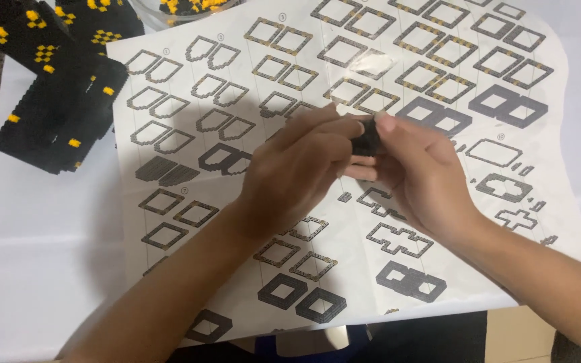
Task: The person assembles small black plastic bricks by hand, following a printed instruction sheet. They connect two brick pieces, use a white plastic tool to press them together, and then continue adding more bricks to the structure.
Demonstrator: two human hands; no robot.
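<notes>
Both hands meet mid-sheet: left hand [297, 168] and right hand [415, 171] pinch one small black brick piece [367, 138] between fingertips, above the instruction sheet [189, 168].

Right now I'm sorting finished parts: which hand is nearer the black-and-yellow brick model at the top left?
Left. The left hand is over the instruction sheet, closer to the black-and-yellow brick model. The right hand is farther right, both pinching a small black piece.

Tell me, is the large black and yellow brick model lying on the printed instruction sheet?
No, the black and yellow brick model lies on the white table cover, left of the instruction sheet.
</notes>
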